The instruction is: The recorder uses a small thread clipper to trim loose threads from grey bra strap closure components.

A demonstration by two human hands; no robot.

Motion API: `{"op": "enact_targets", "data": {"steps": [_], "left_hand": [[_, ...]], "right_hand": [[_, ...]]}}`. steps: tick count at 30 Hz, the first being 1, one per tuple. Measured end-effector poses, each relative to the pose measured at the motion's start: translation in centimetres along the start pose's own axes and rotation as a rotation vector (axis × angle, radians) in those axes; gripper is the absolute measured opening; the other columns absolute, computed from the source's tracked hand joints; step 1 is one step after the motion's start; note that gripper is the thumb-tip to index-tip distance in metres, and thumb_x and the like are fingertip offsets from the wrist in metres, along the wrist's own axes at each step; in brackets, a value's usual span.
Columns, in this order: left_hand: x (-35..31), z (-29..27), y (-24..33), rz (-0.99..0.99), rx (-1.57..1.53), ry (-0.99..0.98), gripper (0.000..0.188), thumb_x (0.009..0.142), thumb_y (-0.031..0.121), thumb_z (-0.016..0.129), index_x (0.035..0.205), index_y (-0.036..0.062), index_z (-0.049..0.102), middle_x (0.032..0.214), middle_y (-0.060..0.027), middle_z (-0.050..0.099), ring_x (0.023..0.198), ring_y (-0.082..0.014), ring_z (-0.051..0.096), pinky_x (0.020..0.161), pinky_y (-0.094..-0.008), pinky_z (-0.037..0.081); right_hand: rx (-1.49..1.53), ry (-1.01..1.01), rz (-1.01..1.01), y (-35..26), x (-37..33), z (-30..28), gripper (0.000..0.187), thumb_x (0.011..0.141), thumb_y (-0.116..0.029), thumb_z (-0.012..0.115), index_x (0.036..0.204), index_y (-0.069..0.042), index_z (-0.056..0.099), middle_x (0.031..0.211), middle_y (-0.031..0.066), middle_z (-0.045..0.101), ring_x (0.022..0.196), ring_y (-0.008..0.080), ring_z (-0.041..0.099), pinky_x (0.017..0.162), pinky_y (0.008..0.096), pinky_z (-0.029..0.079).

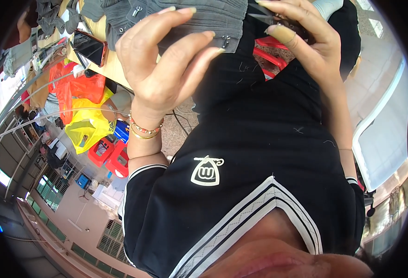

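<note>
Starting at the far left I see more grey clothing [51, 14] heaped at the top edge, and below it a dark phone in a red case [90, 46] lying flat on the yellowish worktop [113, 67]. Under the worktop's edge hang orange plastic bags [71, 88], and just beneath them a bright yellow bag [85, 125], crumpled and bulging. Lower still sit red plastic stools [111, 155] with a blue crate [122, 129] just beside them.

Moving toward the middle, my left hand [164, 65] is raised, fingers curled over the lower edge of a folded grey garment [199, 21], the fingertips pressing its pleated cloth from the front; beaded and gold bracelets [144, 131] circle the wrist. The garment runs across the top of the view, between both hands, with small metal hooks [225, 41] at its hem.

To the right, my right hand [306, 41] is closed around a pair of dark scissors [271, 18], the thumb laid along them, the blades pointing at the garment's right edge and touching or nearly touching it. Below is my black shirt [259, 153] with a white emblem [206, 171]. At the far right stands a white plastic chair [385, 139].
</note>
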State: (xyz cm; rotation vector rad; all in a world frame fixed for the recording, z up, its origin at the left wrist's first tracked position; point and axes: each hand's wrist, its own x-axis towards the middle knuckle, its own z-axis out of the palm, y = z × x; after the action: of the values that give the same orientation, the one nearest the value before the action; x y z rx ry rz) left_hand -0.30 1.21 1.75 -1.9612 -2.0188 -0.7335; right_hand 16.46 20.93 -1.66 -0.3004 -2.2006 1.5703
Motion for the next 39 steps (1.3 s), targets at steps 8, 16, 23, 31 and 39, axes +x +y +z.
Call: {"op": "enact_targets", "data": {"steps": [8,16,23,31,39], "left_hand": [[1.8,6.5,-0.5,-0.020,-0.817,0.520,0.019,0.084,0.015,0.072,0.102,0.0103,0.076,0.139,-0.0178,0.053,0.136,-0.0372,0.040,0.114,-0.0476,0.028],[1.8,6.9,-0.7,-0.047,-0.923,0.524,0.018,0.085,0.010,0.067,0.101,0.0084,0.075,0.137,-0.0189,0.054,0.133,-0.0386,0.043,0.112,-0.0466,0.030],[4.0,0.1,1.5,-0.356,-0.067,-0.253,0.016,0.087,0.012,0.065,0.100,0.0083,0.074,0.136,-0.0195,0.056,0.131,-0.0389,0.045,0.112,-0.0472,0.031],[3.7,0.3,1.4,-0.341,-0.113,-0.215,0.016,0.089,0.013,0.064,0.100,0.0079,0.074,0.136,-0.0196,0.056,0.131,-0.0389,0.046,0.111,-0.0476,0.032],[3.7,0.2,1.5,-0.345,-0.104,-0.223,0.016,0.089,0.014,0.063,0.100,0.0073,0.074,0.136,-0.0197,0.056,0.131,-0.0390,0.046,0.111,-0.0474,0.032]], "right_hand": [[-0.021,-0.104,-0.093,0.8,-0.7,0.1,0.040,0.079,-0.008,0.080,0.118,-0.004,0.071,0.091,0.0072,0.062,0.077,0.0177,0.060,0.067,0.0277,0.046],[-0.126,-0.111,-0.191,1.1,-0.1,1.4,0.039,0.079,-0.010,0.080,0.117,-0.006,0.071,0.089,0.0081,0.060,0.077,0.0204,0.062,0.066,0.0295,0.050],[-0.188,-0.068,-0.215,1.0,-0.1,1.4,0.039,0.078,-0.011,0.080,0.116,-0.007,0.072,0.088,0.0072,0.059,0.076,0.0209,0.061,0.064,0.0294,0.049],[-0.191,-0.045,-0.248,1.0,-0.2,1.4,0.039,0.077,-0.010,0.080,0.115,-0.008,0.072,0.088,0.0067,0.059,0.076,0.0209,0.060,0.064,0.0299,0.049],[-0.192,-0.045,-0.273,1.1,0.0,1.7,0.039,0.077,-0.009,0.080,0.115,-0.007,0.071,0.088,0.0074,0.059,0.075,0.0207,0.060,0.063,0.0292,0.049]]}}
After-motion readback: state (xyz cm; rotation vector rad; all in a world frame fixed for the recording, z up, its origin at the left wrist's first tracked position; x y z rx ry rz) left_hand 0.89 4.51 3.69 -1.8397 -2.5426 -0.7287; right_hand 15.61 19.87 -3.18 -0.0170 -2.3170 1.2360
